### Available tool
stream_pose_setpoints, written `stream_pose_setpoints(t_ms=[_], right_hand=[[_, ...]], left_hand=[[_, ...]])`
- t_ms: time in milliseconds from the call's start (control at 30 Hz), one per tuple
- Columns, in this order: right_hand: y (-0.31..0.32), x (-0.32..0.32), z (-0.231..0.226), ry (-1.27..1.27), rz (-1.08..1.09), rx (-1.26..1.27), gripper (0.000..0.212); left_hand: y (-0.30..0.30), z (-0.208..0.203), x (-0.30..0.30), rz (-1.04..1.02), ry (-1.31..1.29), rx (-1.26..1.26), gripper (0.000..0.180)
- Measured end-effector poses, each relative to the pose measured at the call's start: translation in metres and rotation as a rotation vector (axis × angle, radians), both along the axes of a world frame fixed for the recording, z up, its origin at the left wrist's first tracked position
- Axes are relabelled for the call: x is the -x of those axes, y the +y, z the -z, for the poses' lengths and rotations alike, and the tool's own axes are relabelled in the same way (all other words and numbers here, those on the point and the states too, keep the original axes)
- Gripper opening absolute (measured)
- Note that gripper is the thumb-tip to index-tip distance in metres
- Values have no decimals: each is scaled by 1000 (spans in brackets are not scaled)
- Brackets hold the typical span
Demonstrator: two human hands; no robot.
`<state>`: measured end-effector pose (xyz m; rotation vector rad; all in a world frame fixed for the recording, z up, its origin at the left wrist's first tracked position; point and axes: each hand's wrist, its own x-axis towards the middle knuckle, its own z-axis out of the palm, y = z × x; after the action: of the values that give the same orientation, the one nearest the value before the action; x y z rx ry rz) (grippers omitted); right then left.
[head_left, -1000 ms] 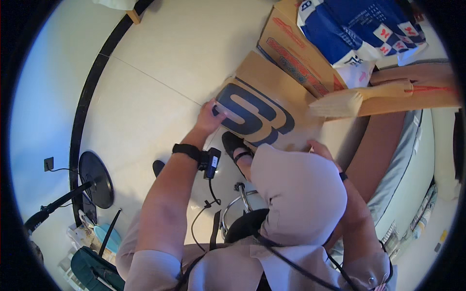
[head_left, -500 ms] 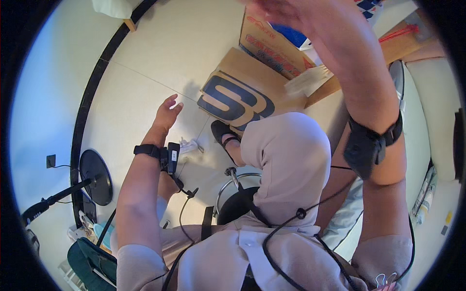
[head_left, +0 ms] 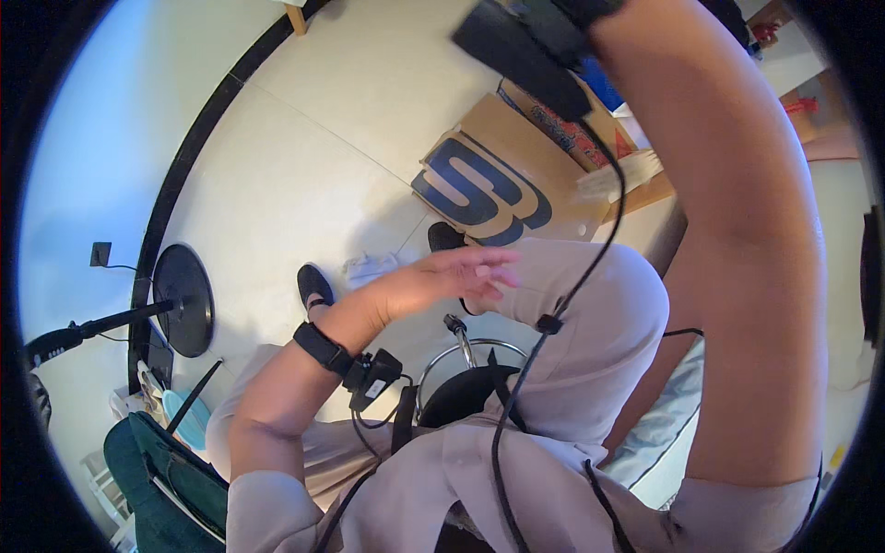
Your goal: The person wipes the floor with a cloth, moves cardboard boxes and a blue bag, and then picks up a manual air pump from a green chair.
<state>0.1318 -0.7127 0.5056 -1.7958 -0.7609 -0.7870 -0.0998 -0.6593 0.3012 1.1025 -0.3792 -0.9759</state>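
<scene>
Bold dark characters (head_left: 479, 189) mark the brown carton (head_left: 555, 173), red print (head_left: 573, 136) another box (head_left: 601, 124)

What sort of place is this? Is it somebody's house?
It looks like a room in somebody's home, though I can't be sure. There's a pale tiled floor, a wall socket, and what seems to be a padded cushion on the right.

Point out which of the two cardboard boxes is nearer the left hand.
The front cardboard box, with the large dark-blue print. The other box, behind it, bears red print and lies farther from the left hand.
</scene>
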Motion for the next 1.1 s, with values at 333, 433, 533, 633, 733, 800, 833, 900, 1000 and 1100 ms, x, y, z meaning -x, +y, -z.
stream_pose_setpoints(t_ms=[333, 433, 533, 633, 733, 800, 833, 900, 1000, 1100], right_hand=[[-134, -38, 144, 682, -56, 125, 17], [-183, -25, 156, 941, -46, 127, 17], [-210, -6, 151, 966, -17, 235, 16], [-232, 7, 140, 1126, -5, 399, 18], [-245, 15, 126, 1163, -69, 529, 17], [-257, 16, 127, 1183, -114, 591, 17], [-266, 17, 132, 1194, -133, 618, 18], [-284, 22, 149, 1226, -166, 656, 19], [-313, 32, 191, 1280, -187, 689, 23], [-334, 58, 262, 1100, -218, 740, 19]], left_hand=[[-4, -61, 17, 170, 346, 300, 66], [-2, -78, -1, 165, 273, 246, 52], [-2, -102, -34, 107, -19, 103, 52], [-31, -122, -53, 86, -340, -76, 54], [-87, -91, -68, 6, -886, -44, 63], [-98, -85, -70, 178, -1005, -233, 64], [-104, -82, -74, 346, -1125, -425, 65], [-108, -63, -87, 402, -1068, -405, 64], [-82, -49, -116, 534, -680, -573, 60], [-17, 13, -138, 253, -415, -568, 54]])
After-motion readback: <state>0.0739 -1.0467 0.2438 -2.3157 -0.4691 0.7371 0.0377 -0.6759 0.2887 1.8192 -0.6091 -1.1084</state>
